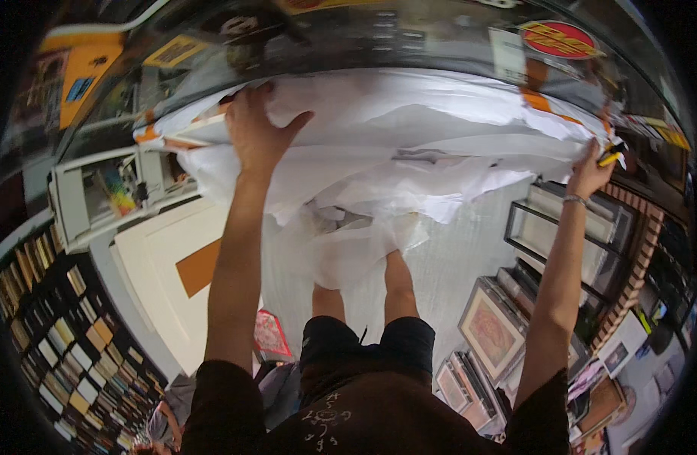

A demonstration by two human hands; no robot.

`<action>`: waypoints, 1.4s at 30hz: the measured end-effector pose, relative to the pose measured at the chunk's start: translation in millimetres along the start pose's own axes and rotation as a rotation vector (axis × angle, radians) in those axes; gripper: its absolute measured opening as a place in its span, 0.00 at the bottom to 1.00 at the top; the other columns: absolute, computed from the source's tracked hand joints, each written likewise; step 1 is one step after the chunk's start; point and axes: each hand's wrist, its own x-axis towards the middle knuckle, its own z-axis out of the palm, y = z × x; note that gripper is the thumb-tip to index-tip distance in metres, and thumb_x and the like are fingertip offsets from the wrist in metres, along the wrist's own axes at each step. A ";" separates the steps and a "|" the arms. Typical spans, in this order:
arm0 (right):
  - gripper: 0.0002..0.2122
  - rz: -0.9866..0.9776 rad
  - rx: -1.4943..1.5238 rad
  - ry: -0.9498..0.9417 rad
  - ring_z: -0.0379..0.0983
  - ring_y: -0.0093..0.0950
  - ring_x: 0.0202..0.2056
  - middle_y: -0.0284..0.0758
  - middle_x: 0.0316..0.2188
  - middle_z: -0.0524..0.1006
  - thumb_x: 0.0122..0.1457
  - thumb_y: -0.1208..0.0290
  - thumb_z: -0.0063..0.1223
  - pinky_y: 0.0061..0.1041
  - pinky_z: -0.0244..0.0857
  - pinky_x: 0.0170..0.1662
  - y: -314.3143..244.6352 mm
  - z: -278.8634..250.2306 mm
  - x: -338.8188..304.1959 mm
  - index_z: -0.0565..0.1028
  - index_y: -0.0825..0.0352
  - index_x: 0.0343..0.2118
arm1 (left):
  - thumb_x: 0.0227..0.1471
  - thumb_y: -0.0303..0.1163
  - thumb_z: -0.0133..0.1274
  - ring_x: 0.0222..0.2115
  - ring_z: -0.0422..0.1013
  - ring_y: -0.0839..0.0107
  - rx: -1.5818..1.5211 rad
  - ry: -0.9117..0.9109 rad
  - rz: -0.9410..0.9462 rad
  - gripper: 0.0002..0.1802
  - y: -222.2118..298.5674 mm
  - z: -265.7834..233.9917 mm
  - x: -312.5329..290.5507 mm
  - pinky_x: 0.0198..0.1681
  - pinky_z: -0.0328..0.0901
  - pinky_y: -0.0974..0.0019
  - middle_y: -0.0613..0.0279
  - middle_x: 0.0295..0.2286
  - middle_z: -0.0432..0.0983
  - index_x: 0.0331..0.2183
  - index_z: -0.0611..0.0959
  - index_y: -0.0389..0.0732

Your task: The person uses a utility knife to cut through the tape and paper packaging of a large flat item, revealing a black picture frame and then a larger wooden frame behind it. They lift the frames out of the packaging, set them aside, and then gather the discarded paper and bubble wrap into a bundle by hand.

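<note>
A long, loosely crumpled white wrapping sheet (pixel 409 114) spreads across the surface in front of me, its near edge hanging down toward my legs. My left hand (pixel 257 129) lies at its left part, thumb stretched out and fingers apart. At the far right end, my right hand (pixel 589 173) is closed around a small yellow-and-black tool (pixel 610 158); its exact kind is too blurred to tell. Orange strips (pixel 549 105) cross the white sheet near the right end, and another orange strip (pixel 146 134) shows at its left end. Whatever lies under the sheet is mostly hidden.
Beyond the sheet runs a glass case (pixel 394 38) with stickers. Framed pictures (pixel 491 327) lean at the right. A pale mat board (pixel 162 258) and a white display box (pixel 98 189) stand at the left, near shelves of small frame samples (pixel 75 349).
</note>
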 end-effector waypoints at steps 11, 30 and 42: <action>0.11 -0.146 -0.222 0.098 0.74 0.39 0.33 0.43 0.32 0.78 0.55 0.75 0.57 0.34 0.68 0.42 -10.0 -13.0 10.4 0.73 0.69 0.41 | 0.30 0.47 0.78 0.42 0.68 0.51 0.024 -0.103 0.031 0.43 -0.6 -11.3 1.1 0.47 0.62 0.51 0.54 0.39 0.72 0.45 0.75 0.37; 0.17 -0.241 -0.219 -0.113 0.79 0.31 0.34 0.41 0.32 0.82 0.57 0.72 0.60 0.27 0.70 0.41 -4.8 -38.1 15.4 0.77 0.68 0.50 | 0.37 0.42 0.75 0.42 0.79 0.47 -0.068 -0.383 -0.020 0.38 -30.2 -5.2 9.2 0.48 0.70 0.54 0.44 0.42 0.82 0.50 0.79 0.39; 0.11 0.136 0.027 -0.225 0.67 0.16 0.32 0.25 0.32 0.76 0.58 0.79 0.58 0.18 0.64 0.37 -24.6 -43.9 36.3 0.79 0.72 0.44 | 0.38 0.45 0.74 0.36 0.80 0.48 -0.043 -0.492 -0.006 0.36 -12.1 -14.9 30.0 0.43 0.71 0.55 0.47 0.33 0.83 0.48 0.78 0.41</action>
